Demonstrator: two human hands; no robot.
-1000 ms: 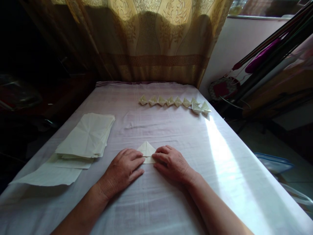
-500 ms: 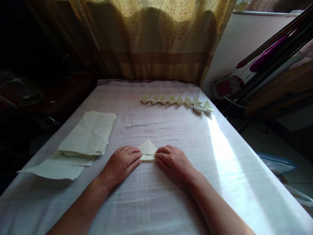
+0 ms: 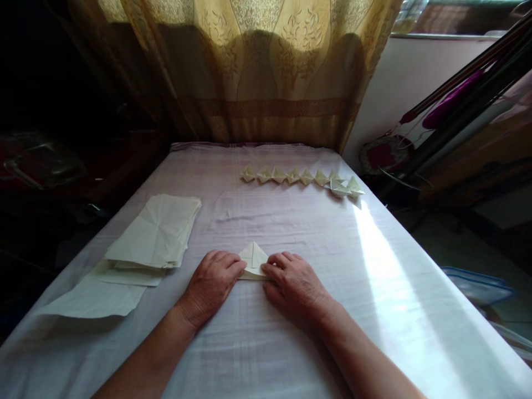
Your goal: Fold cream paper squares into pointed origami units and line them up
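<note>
Just toward six o'clock from the centre of the head view, the folded paper (image 3: 254, 258) lies on the cloth (image 3: 233, 343), its peak toward twelve. Creasing its lower band well probably calls for even pressure at both ends, edges kept flush. The left hand (image 3: 211, 280) at eight o'clock and right hand (image 3: 295, 282) at four each hold a side, fingers curled nearly closed, forearms (image 3: 160, 352) slanting in from seven and five.

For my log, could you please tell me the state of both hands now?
Left hand: partly closed, holding the folded paper at its left side.
Right hand: partly closed, holding the paper's right side.
</note>
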